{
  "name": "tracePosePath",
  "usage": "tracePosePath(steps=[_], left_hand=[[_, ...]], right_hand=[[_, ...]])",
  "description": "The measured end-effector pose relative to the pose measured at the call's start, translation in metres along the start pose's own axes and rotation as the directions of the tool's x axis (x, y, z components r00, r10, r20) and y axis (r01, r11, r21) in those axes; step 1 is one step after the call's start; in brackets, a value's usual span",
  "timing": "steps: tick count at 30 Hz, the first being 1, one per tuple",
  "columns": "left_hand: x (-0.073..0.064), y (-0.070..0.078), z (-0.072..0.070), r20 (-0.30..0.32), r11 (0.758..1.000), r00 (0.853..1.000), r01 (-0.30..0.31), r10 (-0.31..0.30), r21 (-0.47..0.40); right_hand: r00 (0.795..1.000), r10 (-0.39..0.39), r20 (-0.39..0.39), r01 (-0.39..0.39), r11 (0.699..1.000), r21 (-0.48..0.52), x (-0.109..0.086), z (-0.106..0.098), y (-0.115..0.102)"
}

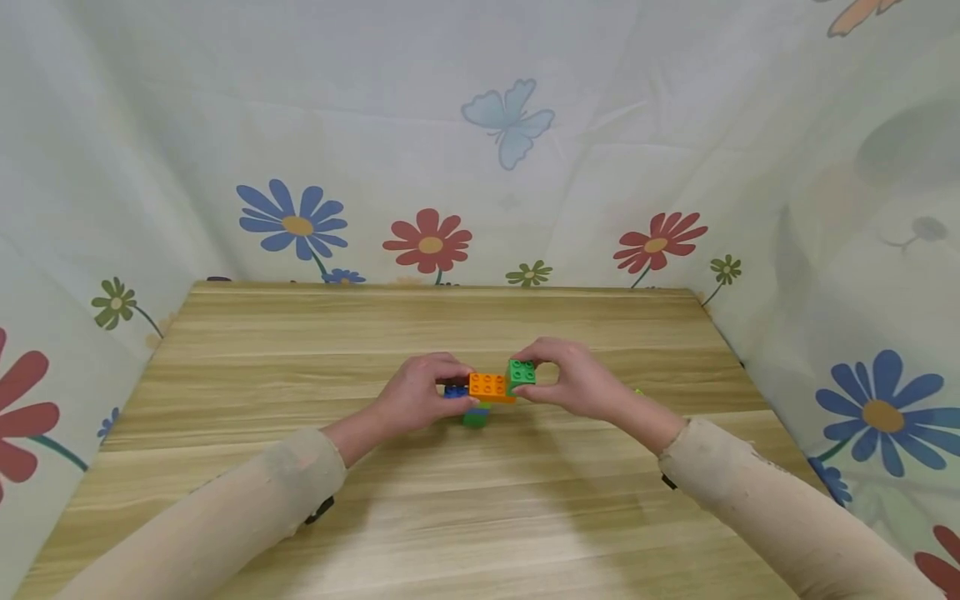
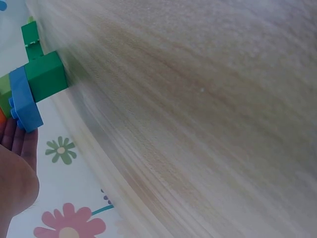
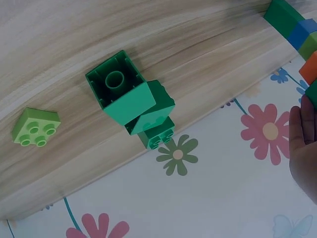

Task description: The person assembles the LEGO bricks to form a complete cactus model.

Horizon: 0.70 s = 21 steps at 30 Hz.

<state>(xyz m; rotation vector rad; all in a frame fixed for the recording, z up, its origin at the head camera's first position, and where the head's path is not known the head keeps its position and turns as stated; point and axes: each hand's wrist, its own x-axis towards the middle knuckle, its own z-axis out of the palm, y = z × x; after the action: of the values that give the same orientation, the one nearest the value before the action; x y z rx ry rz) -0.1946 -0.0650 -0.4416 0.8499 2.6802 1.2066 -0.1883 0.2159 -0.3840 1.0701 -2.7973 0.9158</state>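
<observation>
My left hand [image 1: 420,392] grips the left end of a small brick build, fingers behind and thumb in front. On top of it lies an orange toy brick [image 1: 487,384]; beside the left fingers shows a blue brick [image 1: 454,391]. Below, in the left wrist view, come a light green brick [image 2: 5,94], a blue brick and a green brick [image 2: 47,75] at the bottom. With thumb and fingers my right hand [image 1: 570,379] pinches a square green brick [image 1: 522,377] over the orange one's right end. Whether these two are joined I cannot tell.
On the wooden table [image 1: 480,508], right wrist view, a cluster of green bricks [image 3: 130,103] lies tipped, one hollow underside showing. Apart from it stands a light green brick [image 3: 37,124]. A flower-printed cloth [image 1: 360,125] hangs behind and along the sides.
</observation>
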Motion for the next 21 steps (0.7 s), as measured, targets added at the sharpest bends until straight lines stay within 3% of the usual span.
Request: tracePosePath(steps=[7,21], left_hand=[[0.0,-0.0006,-0.0002,-0.001,1.0,1.0,-0.012,0.012,0.014],[0.0004,0.0009,0.0003,0.011,1.0,1.0,0.004,-0.004,0.025]], right_hand=[[0.999,0.014,0.046,-0.012,0.999,-0.03,0.004,0.0003,-0.0017],[0.996,0.053,0.067,-0.053,0.999,-0.003,0.0056,0.0037,-0.0005]])
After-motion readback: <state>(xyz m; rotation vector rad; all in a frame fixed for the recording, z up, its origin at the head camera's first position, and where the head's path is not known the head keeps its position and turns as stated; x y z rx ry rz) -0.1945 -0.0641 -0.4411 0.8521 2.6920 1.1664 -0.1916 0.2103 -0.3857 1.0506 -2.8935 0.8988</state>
